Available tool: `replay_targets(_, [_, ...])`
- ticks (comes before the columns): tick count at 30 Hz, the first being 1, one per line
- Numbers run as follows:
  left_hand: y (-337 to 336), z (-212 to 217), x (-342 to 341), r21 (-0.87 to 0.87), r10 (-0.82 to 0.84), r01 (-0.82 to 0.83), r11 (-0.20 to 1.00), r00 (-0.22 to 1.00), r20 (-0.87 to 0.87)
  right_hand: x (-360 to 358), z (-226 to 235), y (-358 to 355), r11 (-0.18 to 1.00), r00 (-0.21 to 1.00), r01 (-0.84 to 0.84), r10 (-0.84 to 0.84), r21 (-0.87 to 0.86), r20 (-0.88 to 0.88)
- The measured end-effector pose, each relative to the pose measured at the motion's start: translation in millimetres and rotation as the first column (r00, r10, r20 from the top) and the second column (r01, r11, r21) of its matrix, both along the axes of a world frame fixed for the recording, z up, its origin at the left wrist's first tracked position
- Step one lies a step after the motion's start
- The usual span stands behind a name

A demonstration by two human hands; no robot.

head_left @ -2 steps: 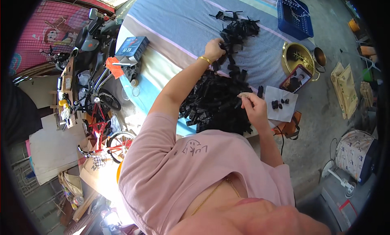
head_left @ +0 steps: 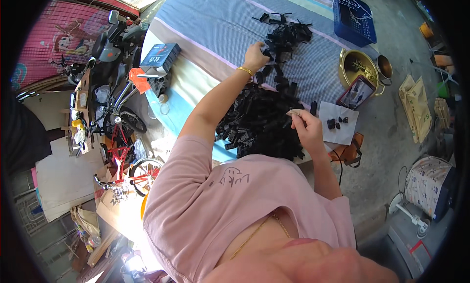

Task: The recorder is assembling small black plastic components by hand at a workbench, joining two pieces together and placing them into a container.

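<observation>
My left hand (head_left: 255,57), with a gold bangle at the wrist, reaches across the table to the near-left edge of a smaller heap of black plastic pieces (head_left: 289,36). Its fingers curl round a black piece, mostly hidden from view. Closer to my body lies a large pile of similar black pieces (head_left: 259,124). Over this pile's right side is my right hand (head_left: 308,129), thumb and forefinger pinched together. Something small and pale shows at those fingertips, too small to name. Beside that hand, several small black lumps (head_left: 335,123) rest on a white sheet (head_left: 346,135).
Right of the heaps are a blue basket (head_left: 356,38), a brass-coloured pot (head_left: 345,72) and a phone (head_left: 358,92) leaning against it. A blue box (head_left: 164,54) and an orange bag (head_left: 138,81) sit at the table's left edge. Bicycles (head_left: 120,153) stand further left.
My left hand has shifted very slightly left. My right hand keeps its pinch almost in place. The picture on the phone has changed.
</observation>
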State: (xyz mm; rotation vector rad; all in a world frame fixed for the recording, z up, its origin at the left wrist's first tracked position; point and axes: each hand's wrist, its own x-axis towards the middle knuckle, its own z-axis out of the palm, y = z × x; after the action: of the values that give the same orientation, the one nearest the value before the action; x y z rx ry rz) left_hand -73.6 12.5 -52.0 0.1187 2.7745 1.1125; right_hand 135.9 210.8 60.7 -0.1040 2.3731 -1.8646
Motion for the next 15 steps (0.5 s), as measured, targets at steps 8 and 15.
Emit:
replay_targets(8, [-8.7,67.0,45.4,0.26,0.127,-0.094,0.961,0.986,-0.11,-7.2,-2.3,-2.6,0.994,0.979,0.106,-0.109,-0.027,-0.172])
replay_targets(15, [-3.1,152.8,135.1,0.772,-0.177,-0.044,0.634,0.964,0.2,-30.1,15.5,-5.8,0.971,0.989,0.104,-0.124,-0.214,-0.079])
